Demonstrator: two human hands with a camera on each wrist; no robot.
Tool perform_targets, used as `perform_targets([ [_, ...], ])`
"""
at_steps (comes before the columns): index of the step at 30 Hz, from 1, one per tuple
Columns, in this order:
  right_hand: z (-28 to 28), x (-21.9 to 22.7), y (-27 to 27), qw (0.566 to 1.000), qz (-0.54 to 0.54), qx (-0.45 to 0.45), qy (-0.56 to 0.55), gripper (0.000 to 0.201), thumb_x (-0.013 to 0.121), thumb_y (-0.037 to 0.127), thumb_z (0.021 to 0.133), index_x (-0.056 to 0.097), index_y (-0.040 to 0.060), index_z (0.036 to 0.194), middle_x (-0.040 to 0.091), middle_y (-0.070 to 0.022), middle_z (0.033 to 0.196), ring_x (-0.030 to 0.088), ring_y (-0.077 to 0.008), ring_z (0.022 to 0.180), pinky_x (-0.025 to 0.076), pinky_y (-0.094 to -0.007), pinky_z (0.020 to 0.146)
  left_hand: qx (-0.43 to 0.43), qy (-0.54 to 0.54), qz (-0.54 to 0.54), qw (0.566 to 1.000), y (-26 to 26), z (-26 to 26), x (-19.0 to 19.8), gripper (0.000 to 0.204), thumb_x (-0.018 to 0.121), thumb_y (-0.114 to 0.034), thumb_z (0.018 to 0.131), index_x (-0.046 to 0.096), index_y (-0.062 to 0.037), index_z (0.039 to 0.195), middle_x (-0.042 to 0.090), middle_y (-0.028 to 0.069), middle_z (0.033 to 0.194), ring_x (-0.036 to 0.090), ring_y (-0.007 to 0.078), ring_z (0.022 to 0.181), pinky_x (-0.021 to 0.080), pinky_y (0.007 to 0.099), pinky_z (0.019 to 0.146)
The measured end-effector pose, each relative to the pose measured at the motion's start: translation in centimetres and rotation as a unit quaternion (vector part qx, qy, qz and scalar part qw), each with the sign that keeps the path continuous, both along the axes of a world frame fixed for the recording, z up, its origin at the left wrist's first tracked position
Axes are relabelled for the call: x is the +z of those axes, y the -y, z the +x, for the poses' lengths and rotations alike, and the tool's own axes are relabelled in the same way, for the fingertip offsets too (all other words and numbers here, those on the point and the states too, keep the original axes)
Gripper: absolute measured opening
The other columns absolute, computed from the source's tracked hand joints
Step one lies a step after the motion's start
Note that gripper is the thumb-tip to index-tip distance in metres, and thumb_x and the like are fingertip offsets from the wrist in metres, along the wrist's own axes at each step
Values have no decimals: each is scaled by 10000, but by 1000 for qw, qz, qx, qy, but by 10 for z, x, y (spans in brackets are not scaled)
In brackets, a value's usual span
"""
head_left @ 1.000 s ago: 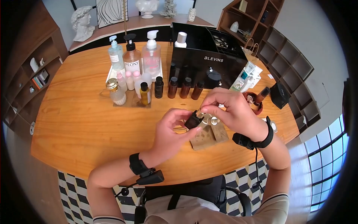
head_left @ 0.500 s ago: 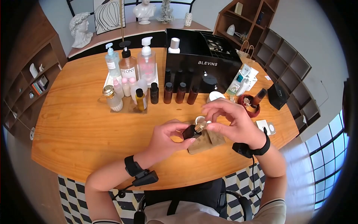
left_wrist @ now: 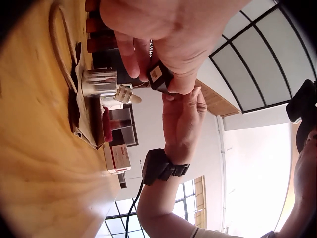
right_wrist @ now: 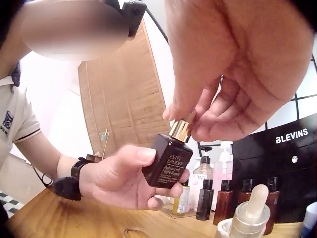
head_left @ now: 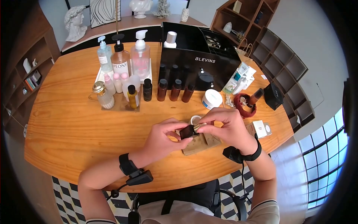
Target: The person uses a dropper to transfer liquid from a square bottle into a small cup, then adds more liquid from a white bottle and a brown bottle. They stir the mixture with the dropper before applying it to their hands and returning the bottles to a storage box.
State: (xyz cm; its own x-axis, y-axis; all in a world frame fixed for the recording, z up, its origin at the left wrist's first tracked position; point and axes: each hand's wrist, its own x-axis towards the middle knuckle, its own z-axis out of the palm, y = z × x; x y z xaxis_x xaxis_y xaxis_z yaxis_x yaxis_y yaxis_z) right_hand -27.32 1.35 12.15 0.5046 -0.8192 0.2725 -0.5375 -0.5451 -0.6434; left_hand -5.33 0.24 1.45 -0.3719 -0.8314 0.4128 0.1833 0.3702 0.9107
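My left hand (head_left: 161,139) holds a small dark square bottle (head_left: 187,131) between thumb and fingers, tilted, above the wooden table. In the right wrist view the dark bottle (right_wrist: 169,161) shows lettering on its front and a gold collar (right_wrist: 179,130) at its neck. The thumb and fingers of my right hand (head_left: 226,127) pinch the top of that gold part. A glass piece with a pale rubber dropper bulb (right_wrist: 257,199) stands close by in the right wrist view. Beneath the hands lies a brown paper bag (head_left: 197,146).
Several brown bottles (head_left: 175,90) stand before a black case (head_left: 197,67). Pump bottles (head_left: 141,61) and small bottles are at the left. To the right are a white jar (head_left: 212,99), a red bowl (head_left: 245,111) and a small white box (head_left: 259,128).
My right fingers, apart from the gold top half a second ago, now pinch it. The hands and bottle appear slightly further left, as does the whole scene with the head's turn.
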Motion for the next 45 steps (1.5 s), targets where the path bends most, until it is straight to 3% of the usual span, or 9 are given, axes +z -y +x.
perform_targets([
  [4, -2, -5, 6, 998, -20, 48, 43, 209, 792, 31, 829, 755, 27, 1034, 723, -83, 974, 681, -174, 853, 541, -286, 741, -9, -1, 3, 1000, 6, 2, -4, 391, 820, -38, 788, 701, 24, 1155, 684, 58, 993, 670, 114, 872, 569, 235, 744],
  [10, -10, -7, 12, 976, 98, 31, 191, 176, 788, -2, 826, 741, -14, 995, 720, -74, 951, 671, -140, 838, 533, -265, 738, -34, 16, 8, 999, 11, 3, 3, 399, 828, -42, 790, 699, 22, 1162, 692, 65, 1022, 674, 120, 900, 571, 233, 746],
  [14, -9, -13, 10, 982, 85, -12, 168, 156, 795, 15, 826, 746, -4, 974, 717, -70, 942, 668, -141, 828, 533, -273, 742, -39, 13, 7, 999, 13, 3, 1, 402, 827, -41, 793, 697, 21, 1169, 696, 73, 1049, 673, 119, 921, 573, 233, 748],
  [17, -6, -14, 10, 997, 13, -18, 78, 131, 790, 18, 832, 753, 5, 957, 715, -68, 944, 669, -157, 832, 532, -280, 754, -39, 27, 18, 999, 14, 3, 0, 404, 819, -18, 794, 689, 30, 1173, 696, 90, 1072, 677, 135, 946, 578, 247, 769],
  [26, -9, -15, 11, 986, 6, 52, 159, 137, 752, -27, 851, 752, -7, 987, 711, -78, 987, 666, -163, 879, 539, -275, 810, -91, 15, 81, 992, 15, 5, 5, 406, 813, -52, 814, 689, 26, 1192, 699, 67, 1053, 670, 109, 944, 569, 231, 753],
  [28, 1, -13, 6, 962, 68, 4, 266, 179, 777, -13, 836, 744, -14, 1012, 706, -64, 980, 655, -139, 866, 524, -256, 792, -92, 13, 80, 992, 15, 4, 6, 408, 812, -48, 814, 687, 29, 1194, 698, 66, 1054, 668, 105, 947, 570, 231, 754],
  [33, -6, -37, 5, 972, 67, -39, 221, 214, 790, 11, 835, 745, -7, 1044, 694, -50, 955, 639, -115, 847, 498, -235, 756, -55, 8, 64, 996, 14, 0, 2, 413, 811, -30, 808, 684, 34, 1196, 697, 62, 1047, 664, 101, 951, 577, 227, 749],
  [38, -6, -29, 4, 976, 38, -49, 206, 177, 763, 9, 860, 760, 0, 1036, 696, -62, 935, 636, -119, 833, 504, -246, 756, -61, 13, 79, 995, 15, 2, 4, 409, 802, -22, 815, 679, 43, 1200, 696, 63, 1048, 666, 108, 972, 580, 229, 761],
  [45, -17, -25, 9, 965, 23, -24, 262, 149, 712, -10, 895, 754, -9, 1039, 710, -114, 1070, 667, -158, 986, 533, -281, 867, -100, -21, 115, 988, 15, 1, 0, 406, 775, -8, 842, 661, 53, 1227, 694, 65, 1082, 659, 108, 996, 581, 235, 776],
])
